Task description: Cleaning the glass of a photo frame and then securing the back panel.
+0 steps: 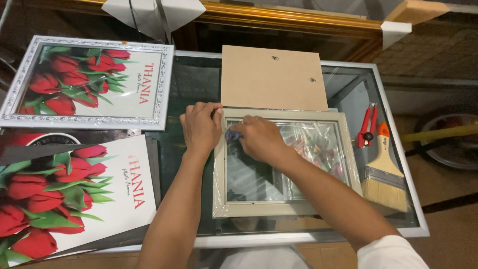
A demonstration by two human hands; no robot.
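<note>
Hands over the beige frame (284, 164): left (200, 127) clasping its corner, right (259, 137) pinching a dark cloth (232, 135).

Glossy glass table (199, 84), matt brown backing board (271, 77), plastic-wrapped frame (286, 162)

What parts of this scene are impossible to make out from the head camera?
- What the right hand pinches: a bluish scrap, mostly covered by its fingers.
- The picture under the beige frame's glass: blurred by glare and plastic wrap.
- The tulip print: cut off by the left and bottom edges.
- The frame's top left corner: hidden under the left hand.
</note>
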